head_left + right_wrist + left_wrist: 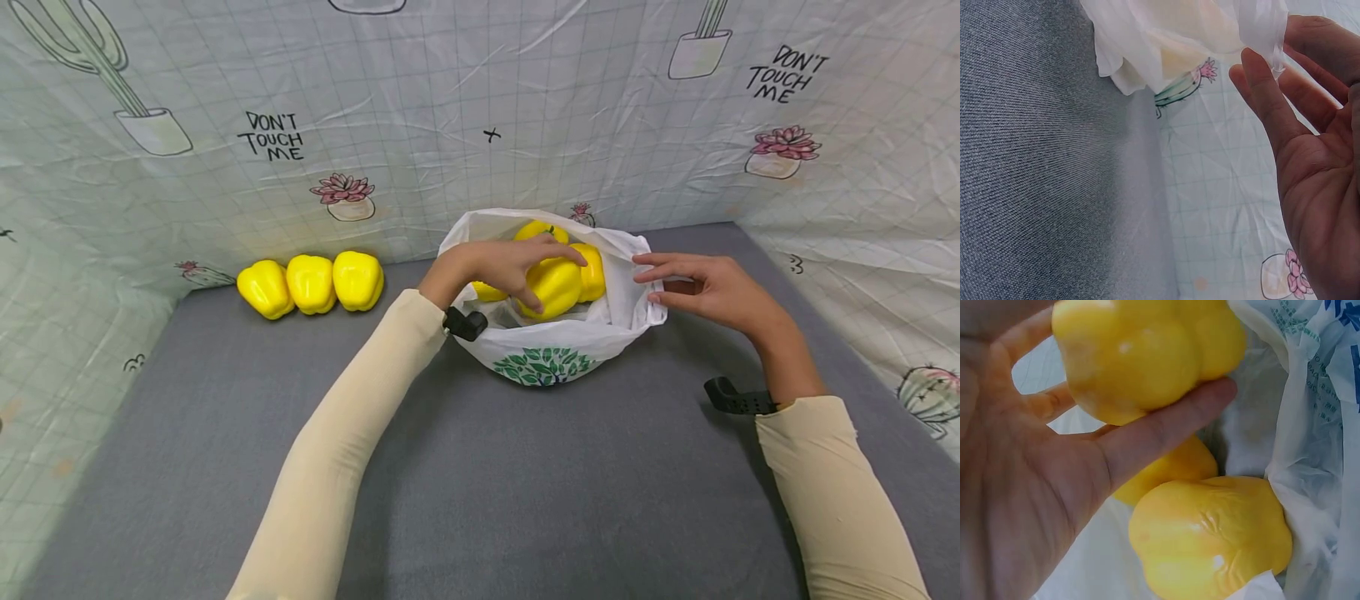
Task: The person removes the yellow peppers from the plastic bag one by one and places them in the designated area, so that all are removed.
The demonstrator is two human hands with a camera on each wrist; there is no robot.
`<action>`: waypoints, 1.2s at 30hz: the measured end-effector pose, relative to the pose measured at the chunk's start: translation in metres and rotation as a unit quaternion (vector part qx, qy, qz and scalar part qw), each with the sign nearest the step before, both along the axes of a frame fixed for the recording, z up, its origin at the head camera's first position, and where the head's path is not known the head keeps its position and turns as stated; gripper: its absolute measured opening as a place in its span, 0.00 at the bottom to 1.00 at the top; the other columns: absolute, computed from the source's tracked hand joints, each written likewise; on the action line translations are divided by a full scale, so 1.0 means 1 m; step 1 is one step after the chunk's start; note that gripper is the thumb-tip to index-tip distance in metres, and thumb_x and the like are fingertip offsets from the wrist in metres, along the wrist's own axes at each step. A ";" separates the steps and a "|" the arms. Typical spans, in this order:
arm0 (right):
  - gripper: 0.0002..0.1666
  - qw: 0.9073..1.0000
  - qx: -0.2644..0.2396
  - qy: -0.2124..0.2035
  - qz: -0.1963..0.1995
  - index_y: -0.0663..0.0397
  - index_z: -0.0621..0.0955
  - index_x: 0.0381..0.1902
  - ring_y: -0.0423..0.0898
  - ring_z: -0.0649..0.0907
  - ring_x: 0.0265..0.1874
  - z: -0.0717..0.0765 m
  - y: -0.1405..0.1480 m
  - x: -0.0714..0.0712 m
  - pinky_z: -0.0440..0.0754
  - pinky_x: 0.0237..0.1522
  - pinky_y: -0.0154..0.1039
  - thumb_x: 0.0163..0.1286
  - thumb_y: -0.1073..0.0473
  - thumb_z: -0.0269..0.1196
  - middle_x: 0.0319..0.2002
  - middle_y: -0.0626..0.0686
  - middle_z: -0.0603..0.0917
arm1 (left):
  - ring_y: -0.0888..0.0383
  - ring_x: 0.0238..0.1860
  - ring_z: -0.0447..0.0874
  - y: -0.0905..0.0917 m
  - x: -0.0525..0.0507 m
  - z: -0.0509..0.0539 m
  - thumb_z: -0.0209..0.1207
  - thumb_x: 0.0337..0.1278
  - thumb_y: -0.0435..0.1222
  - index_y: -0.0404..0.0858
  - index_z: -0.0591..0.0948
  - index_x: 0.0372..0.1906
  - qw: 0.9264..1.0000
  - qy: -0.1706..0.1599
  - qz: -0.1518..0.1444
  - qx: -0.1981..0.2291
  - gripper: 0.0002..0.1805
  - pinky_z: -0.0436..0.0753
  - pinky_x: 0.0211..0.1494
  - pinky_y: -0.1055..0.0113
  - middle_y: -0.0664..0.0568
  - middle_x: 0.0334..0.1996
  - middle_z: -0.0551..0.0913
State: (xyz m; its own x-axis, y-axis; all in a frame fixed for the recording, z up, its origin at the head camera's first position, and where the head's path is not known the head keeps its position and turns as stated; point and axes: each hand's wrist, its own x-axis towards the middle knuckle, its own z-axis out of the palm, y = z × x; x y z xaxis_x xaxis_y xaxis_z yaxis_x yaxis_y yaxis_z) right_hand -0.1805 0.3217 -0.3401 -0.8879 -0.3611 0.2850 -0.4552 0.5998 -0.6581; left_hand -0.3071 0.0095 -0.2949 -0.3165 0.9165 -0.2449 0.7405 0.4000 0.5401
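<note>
- A glossy yellow bell pepper with rounded lobes (555, 287) is inside the mouth of the bag, near its middle.
- The left hand (504, 265) grips this pepper from the left, fingers spread over its far side and thumb on its near side.
- Other yellow bell peppers lie around it in the bag: one on the far side (531, 228), one on the right (594, 271), and one on the left, partly hidden by the hand (489, 292). The left wrist view shows wrinkled skin on one of the bagged peppers (1210, 531).
- The white plastic bag with a green leafy tree print (624, 335) sits at the far side of the table, right of centre, its mouth open upward.
- The right hand (708, 287) pinches the bag's right rim narrowly between thumb and fingers.
- Three more yellow bell peppers (311, 284) stand side by side at the far left, well apart from the bag.
- Everything rests on a table covered in grey cloth (525, 483).
- Beyond it hangs a pale checked sheet with plant drawings and lettering (420, 92).
- Both arms have beige sleeves (337, 442) and black wrist straps (738, 398).
</note>
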 end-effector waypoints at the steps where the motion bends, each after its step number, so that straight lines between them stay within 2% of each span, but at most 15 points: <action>1: 0.20 1.000 0.000 0.000 0.000 0.54 0.87 0.55 0.24 0.73 0.62 0.000 0.000 0.000 0.74 0.52 0.17 0.65 0.69 0.70 0.66 0.57 0.79 | 0.54 0.68 0.58 -0.001 0.000 -0.001 0.69 0.56 0.36 0.51 0.61 0.78 1.000 -0.001 0.005 0.006 0.46 0.67 0.70 0.58 0.50 0.74 0.56; 6: 0.20 1.000 0.002 0.002 -0.002 0.54 0.87 0.55 0.24 0.73 0.61 -0.001 0.000 0.001 0.74 0.52 0.17 0.65 0.69 0.70 0.66 0.56 0.79 | 0.56 0.67 0.57 -0.005 0.000 -0.004 0.63 0.54 0.32 0.49 0.59 0.77 0.998 -0.020 0.017 0.055 0.45 0.66 0.68 0.61 0.52 0.75 0.55; 11: 0.20 1.000 0.000 0.013 0.007 0.55 0.87 0.54 0.25 0.74 0.61 -0.001 0.001 0.001 0.75 0.52 0.18 0.65 0.70 0.70 0.65 0.58 0.79 | 0.58 0.67 0.57 -0.009 0.001 -0.006 0.60 0.51 0.32 0.52 0.65 0.75 0.996 -0.021 0.017 0.084 0.42 0.67 0.66 0.60 0.54 0.73 0.58; 16: 0.20 1.000 0.001 0.018 0.014 0.56 0.87 0.54 0.24 0.74 0.61 -0.003 0.003 0.001 0.76 0.52 0.19 0.64 0.71 0.70 0.65 0.58 0.79 | 0.58 0.67 0.59 -0.012 0.002 -0.010 0.68 0.56 0.35 0.50 0.65 0.72 0.990 -0.055 0.027 0.126 0.39 0.69 0.67 0.62 0.54 0.73 0.59; 19: 0.20 1.000 0.001 0.019 0.016 0.57 0.87 0.54 0.25 0.74 0.61 -0.004 0.004 0.001 0.76 0.52 0.18 0.64 0.72 0.70 0.65 0.58 0.79 | 0.57 0.65 0.63 -0.013 0.002 -0.012 0.75 0.50 0.35 0.46 0.63 0.70 0.983 -0.070 0.023 0.169 0.44 0.70 0.66 0.62 0.53 0.72 0.61; 22: 0.20 1.000 0.004 0.023 0.016 0.57 0.87 0.54 0.25 0.75 0.60 -0.003 0.003 0.001 0.76 0.51 0.18 0.64 0.71 0.70 0.65 0.58 0.79 | 0.56 0.65 0.64 -0.016 0.001 -0.013 0.77 0.45 0.31 0.42 0.62 0.69 0.977 -0.072 0.016 0.200 0.47 0.71 0.66 0.61 0.51 0.71 0.62; 25: 0.19 1.000 0.006 0.019 0.012 0.56 0.87 0.54 0.25 0.75 0.60 -0.002 0.003 0.002 0.76 0.51 0.18 0.65 0.71 0.70 0.65 0.57 0.80 | 0.56 0.66 0.63 -0.019 0.002 -0.011 0.77 0.46 0.32 0.41 0.59 0.74 0.977 -0.060 0.017 0.206 0.51 0.69 0.68 0.62 0.49 0.73 0.61; 29: 0.19 1.000 0.005 0.013 0.009 0.56 0.87 0.54 0.24 0.74 0.61 -0.001 0.002 0.002 0.75 0.52 0.17 0.65 0.71 0.70 0.65 0.57 0.79 | 0.57 0.67 0.64 -0.023 0.005 -0.007 0.78 0.47 0.36 0.43 0.57 0.78 0.977 -0.052 0.031 0.204 0.55 0.70 0.68 0.61 0.51 0.74 0.61; 33: 0.19 1.000 0.007 0.018 0.008 0.55 0.87 0.54 0.24 0.74 0.61 -0.002 0.003 0.003 0.75 0.51 0.17 0.64 0.71 0.70 0.65 0.57 0.80 | 0.56 0.64 0.68 -0.029 0.008 -0.006 0.79 0.45 0.36 0.42 0.60 0.75 0.975 -0.058 0.048 0.209 0.53 0.76 0.63 0.58 0.54 0.70 0.66; 36: 0.20 1.000 0.009 0.023 0.010 0.54 0.87 0.54 0.24 0.74 0.60 -0.002 0.003 0.004 0.76 0.51 0.18 0.64 0.71 0.70 0.65 0.56 0.80 | 0.54 0.63 0.70 -0.036 0.010 -0.006 0.79 0.44 0.34 0.43 0.60 0.74 0.971 -0.069 0.067 0.220 0.53 0.80 0.60 0.57 0.53 0.69 0.66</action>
